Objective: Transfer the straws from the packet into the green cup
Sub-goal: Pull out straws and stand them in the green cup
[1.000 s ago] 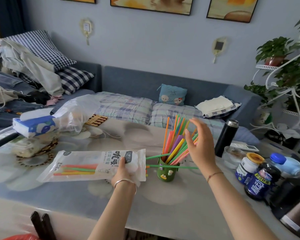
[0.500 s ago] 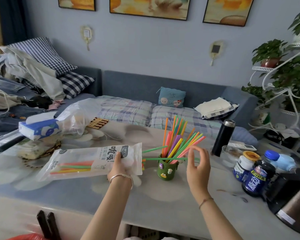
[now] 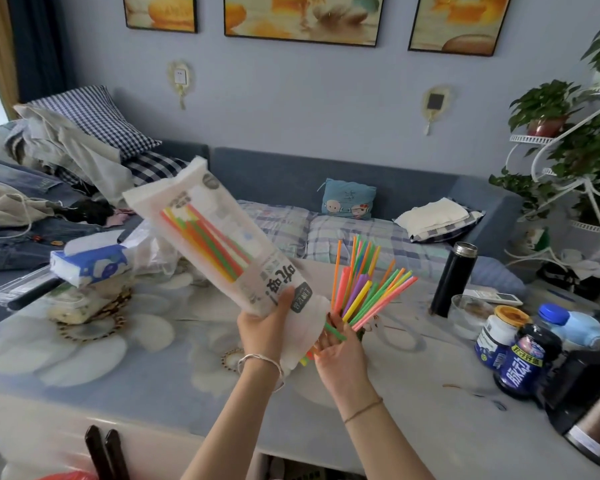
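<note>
- Grip: my left hand (image 3: 264, 327) is curled round the lower end of the packet (image 3: 222, 244), thumb on the printed face, holding it clear of the table.
- My right hand (image 3: 340, 355) lies palm up with fingers loose, just under the packet's low end. It clasps nothing.
- Table (image 3: 118, 358): pale flower-print top, running across the whole view.
- Packet: white plastic, tilted steeply, closed end high and to the left, low end pointing down at my right palm.
- Tissue pack (image 3: 90, 265): blue and white, far left on the table.
- Flask (image 3: 452, 278): black, upright, to the right of the cup and well apart from it.
- Straws (image 3: 208, 237): orange, green, yellow and pink, bunched inside the packet.
- Green cup (image 3: 360, 333): on the table just beyond my right fingers, almost wholly hidden by them. A fan of coloured straws stands in it, leaning right.
- Green straw (image 3: 335, 331): lies across my right fingertips, with orange tips showing beside it below the packet.
</note>
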`<state>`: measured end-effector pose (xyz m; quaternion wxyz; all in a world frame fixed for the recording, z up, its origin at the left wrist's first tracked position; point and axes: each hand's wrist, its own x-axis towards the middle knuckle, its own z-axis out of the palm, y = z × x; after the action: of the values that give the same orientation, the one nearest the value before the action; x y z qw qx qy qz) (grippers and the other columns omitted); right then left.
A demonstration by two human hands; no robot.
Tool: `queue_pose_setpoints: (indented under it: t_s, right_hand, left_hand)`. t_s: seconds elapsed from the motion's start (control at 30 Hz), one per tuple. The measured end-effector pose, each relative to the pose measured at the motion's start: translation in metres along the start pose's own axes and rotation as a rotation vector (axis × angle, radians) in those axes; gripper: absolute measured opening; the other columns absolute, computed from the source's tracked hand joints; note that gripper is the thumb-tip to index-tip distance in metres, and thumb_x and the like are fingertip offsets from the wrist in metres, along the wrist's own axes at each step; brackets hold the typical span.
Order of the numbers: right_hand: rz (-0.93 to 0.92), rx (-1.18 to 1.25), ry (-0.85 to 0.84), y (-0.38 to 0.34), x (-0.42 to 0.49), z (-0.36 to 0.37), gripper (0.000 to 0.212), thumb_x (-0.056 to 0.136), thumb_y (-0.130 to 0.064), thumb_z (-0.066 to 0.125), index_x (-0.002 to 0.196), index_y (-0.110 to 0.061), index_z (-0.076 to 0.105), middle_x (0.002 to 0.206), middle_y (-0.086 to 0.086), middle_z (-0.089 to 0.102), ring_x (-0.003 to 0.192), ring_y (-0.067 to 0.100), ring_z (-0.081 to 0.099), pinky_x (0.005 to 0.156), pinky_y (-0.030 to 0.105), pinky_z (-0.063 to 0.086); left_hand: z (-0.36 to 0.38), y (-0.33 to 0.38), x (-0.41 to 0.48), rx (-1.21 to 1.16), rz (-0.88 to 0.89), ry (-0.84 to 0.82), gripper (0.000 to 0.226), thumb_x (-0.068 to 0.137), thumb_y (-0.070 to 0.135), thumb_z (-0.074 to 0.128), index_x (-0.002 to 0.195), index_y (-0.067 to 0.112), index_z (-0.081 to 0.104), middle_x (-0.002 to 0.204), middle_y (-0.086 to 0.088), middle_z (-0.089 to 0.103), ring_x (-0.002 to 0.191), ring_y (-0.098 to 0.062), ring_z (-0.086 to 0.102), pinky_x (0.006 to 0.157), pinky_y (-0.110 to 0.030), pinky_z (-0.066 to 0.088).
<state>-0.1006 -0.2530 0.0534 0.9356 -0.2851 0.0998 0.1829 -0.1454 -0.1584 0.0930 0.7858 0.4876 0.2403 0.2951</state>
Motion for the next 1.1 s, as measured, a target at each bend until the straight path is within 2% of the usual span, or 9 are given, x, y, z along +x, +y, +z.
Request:
queue_pose_setpoints:
  t_s: [0.1,0.2,0.4,0.5,0.6,0.73,0.83,0.93,1.1]
  right_hand:
    - [0.013,-0.064,-0.05,0.011,-0.009,0.007,0.035,0.1,-0.03,0.029,0.106,-0.014,0.06,0.103,0.015,0.065,0.095,0.028,0.06,0.082,0.042,0.047]
    - [-0.054,-0.163,-0.01,0.015,-0.016,0.013,0.023,0.098,-0.025,0.039,0.095,-0.018,0.061,0.092,0.01,0.066,0.086,0.024,0.062,0.077,0.037,0.049]
    - [-0.33,-0.843,-0.036,0.019,-0.013,0.007,0.014,0.096,-0.025,0.046,0.087,-0.02,0.055,0.095,0.011,0.062,0.083,0.02,0.059,0.061,0.027,0.049]
    - [-0.403,-0.983,-0.083,0.009,-0.009,0.002,0.011,0.092,-0.024,0.056,0.085,-0.015,0.056,0.081,0.004,0.062,0.074,0.014,0.061,0.058,0.021,0.047]
    - [-0.462,-0.967,-0.086,-0.012,-0.006,0.003,0.009,0.09,-0.017,0.059,0.084,-0.012,0.055,0.068,0.003,0.054,0.048,0.005,0.052,0.041,0.016,0.04]
    - [-0.484,-0.799,-0.02,-0.043,-0.004,0.01,0.017,0.089,-0.015,0.059,0.073,-0.012,0.054,0.059,0.006,0.048,0.037,0.009,0.046,0.035,0.018,0.037]
    - [-0.585,-0.587,0.08,-0.06,-0.004,0.01,0.021,0.089,-0.021,0.06,0.069,-0.017,0.055,0.054,-0.002,0.046,0.041,0.009,0.039,0.036,0.018,0.032]
    - [-0.584,-0.472,0.068,-0.062,-0.005,0.011,0.015,0.087,-0.023,0.063,0.074,-0.019,0.057,0.059,-0.002,0.047,0.046,0.008,0.04,0.038,0.017,0.032]
    - [-0.314,-0.76,-0.039,-0.043,-0.009,0.016,0.015,0.084,-0.026,0.066,0.072,-0.018,0.068,0.067,-0.001,0.063,0.058,0.012,0.057,0.047,0.021,0.041]
  left_hand:
    - [0.002,0.001,0.0,0.007,0.013,-0.052,0.012,0.078,0.016,0.081,0.081,0.016,0.07,0.079,0.003,0.071,0.058,0.003,0.068,0.051,-0.012,0.052]
    - [0.0,0.002,0.004,-0.077,-0.027,0.024,0.025,0.078,0.02,0.081,0.097,0.011,0.069,0.085,0.003,0.07,0.072,-0.008,0.066,0.059,-0.019,0.052]
    - [-0.01,-0.013,0.019,-0.296,-0.196,0.178,0.052,0.076,0.024,0.083,0.121,0.007,0.063,0.111,-0.006,0.067,0.099,-0.024,0.066,0.089,-0.035,0.054]
    - [-0.019,-0.025,0.031,-0.332,-0.3,0.213,0.06,0.073,0.027,0.084,0.125,0.006,0.062,0.116,-0.006,0.068,0.103,-0.026,0.067,0.1,-0.043,0.053]
    - [-0.027,-0.035,0.042,-0.468,-0.401,0.186,0.076,0.062,0.032,0.088,0.128,0.008,0.06,0.122,-0.006,0.069,0.105,-0.026,0.069,0.099,-0.047,0.054]
    - [-0.035,-0.058,0.064,-0.597,-0.464,0.154,0.099,0.042,0.043,0.09,0.132,0.015,0.06,0.127,-0.005,0.069,0.111,-0.024,0.069,0.1,-0.043,0.054]
    - [-0.033,-0.046,0.055,-0.601,-0.481,0.154,0.072,0.074,0.034,0.081,0.137,0.012,0.055,0.134,-0.005,0.065,0.119,-0.022,0.065,0.105,-0.041,0.05]
    - [-0.028,-0.044,0.048,-0.585,-0.479,0.174,0.058,0.087,0.027,0.07,0.14,0.01,0.052,0.138,-0.006,0.062,0.119,-0.02,0.062,0.1,-0.036,0.05]
    - [-0.015,-0.051,0.042,-0.564,-0.479,0.151,0.054,0.089,0.021,0.068,0.139,0.007,0.053,0.139,-0.009,0.061,0.1,-0.021,0.064,0.093,-0.035,0.049]
